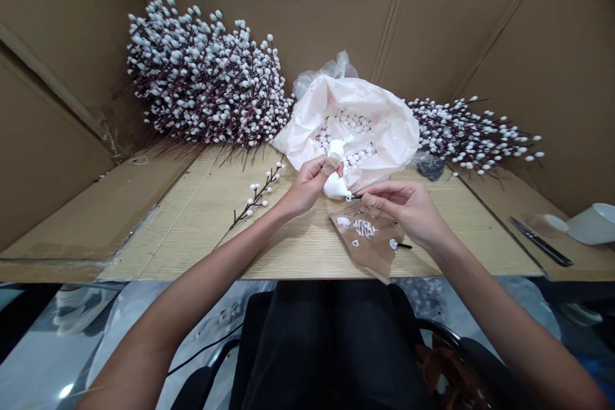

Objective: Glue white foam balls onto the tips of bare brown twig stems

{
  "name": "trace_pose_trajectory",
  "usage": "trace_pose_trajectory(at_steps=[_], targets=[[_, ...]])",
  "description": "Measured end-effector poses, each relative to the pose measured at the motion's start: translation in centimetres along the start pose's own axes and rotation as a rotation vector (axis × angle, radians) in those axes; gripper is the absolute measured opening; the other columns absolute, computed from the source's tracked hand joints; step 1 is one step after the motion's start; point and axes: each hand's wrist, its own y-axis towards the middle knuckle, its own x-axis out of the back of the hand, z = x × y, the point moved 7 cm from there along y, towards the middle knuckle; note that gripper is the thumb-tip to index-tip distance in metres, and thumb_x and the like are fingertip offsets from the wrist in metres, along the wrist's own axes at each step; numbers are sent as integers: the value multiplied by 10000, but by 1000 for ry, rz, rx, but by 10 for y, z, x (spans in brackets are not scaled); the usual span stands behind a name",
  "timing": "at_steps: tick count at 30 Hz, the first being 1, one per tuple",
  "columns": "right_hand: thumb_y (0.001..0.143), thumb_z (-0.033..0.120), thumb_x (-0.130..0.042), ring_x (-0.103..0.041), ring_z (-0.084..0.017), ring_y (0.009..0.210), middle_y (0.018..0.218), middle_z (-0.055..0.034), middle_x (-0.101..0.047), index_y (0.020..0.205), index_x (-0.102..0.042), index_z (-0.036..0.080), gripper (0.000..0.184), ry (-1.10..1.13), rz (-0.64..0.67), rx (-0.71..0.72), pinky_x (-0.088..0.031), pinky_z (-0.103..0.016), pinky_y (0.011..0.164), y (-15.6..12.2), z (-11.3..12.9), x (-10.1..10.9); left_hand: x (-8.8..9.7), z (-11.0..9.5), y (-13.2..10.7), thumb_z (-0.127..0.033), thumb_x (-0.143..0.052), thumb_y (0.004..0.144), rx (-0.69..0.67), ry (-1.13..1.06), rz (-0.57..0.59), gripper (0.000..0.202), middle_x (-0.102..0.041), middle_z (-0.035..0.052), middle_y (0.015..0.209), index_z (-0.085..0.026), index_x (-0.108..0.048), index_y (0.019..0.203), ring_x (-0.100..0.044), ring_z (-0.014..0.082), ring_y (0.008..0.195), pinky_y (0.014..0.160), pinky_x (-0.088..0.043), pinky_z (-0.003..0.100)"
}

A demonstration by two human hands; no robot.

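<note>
My left hand [305, 187] grips a white piping bag [335, 187] full of white paste, and a strip of tan plaster is wrapped around one finger. My right hand [406, 205] pinches a thin dark stem [356, 196] close to the bag's tip, with a plastered finger on top. Below the hands lies a brown paper sheet [362, 246] smeared with white paste. On it rests a short dark stem [403, 245] with a white blob at its end. A single branch with white buds [254, 200] lies left of my left hand.
A white plastic bag of white beads [379, 122] stands behind my hands. Heaps of white-budded branches [202, 77] lie back left and back right. A dark pouch, a black-handled knife [541, 241] and a white cup [593, 224] sit right. Cardboard walls surround the wooden table [182, 237].
</note>
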Motion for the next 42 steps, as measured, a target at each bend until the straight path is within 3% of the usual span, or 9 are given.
trace_pose_trajectory(at_steps=[10,16,20,32,42], targets=[[619,290,-842,-680,-127,676,814,-39,-761,776,-777,221,183,46,-1,-23,-571,-240,651,0,0,0,-2,-5,0,-552,-566,838,-19,77,31,417,-452,-20,630,-167,-539,681,-395,101,569,544,-343,233],[640,290,-831,-669,-125,646,762,-27,-753,777,-773,220,165,58,-47,18,-569,-244,617,0,2,4,-2,-3,-1,-547,-545,852,-2,86,36,407,-452,-15,641,-171,-540,696,-380,106,565,532,-315,240],[658,280,-818,-696,-150,732,809,-31,-761,791,-773,229,149,12,-78,76,-578,-267,681,2,6,5,-3,-2,-1,-536,-534,863,4,84,55,402,-446,-16,639,-169,-537,700,-374,103,559,524,-304,239],[723,256,-766,-702,-176,789,825,-37,-753,777,-770,234,59,-163,52,182,-577,-300,736,-1,17,-4,-2,0,0,-552,-538,859,-12,65,55,411,-444,-15,647,-170,-533,707,-377,100,562,522,-311,234],[724,310,-744,-693,-197,740,800,-52,-746,765,-766,205,115,-333,96,95,-571,-304,659,-9,18,5,-7,-3,-1,-559,-474,884,-29,213,86,418,-462,-1,671,-183,-522,706,-414,124,610,583,-349,248]])
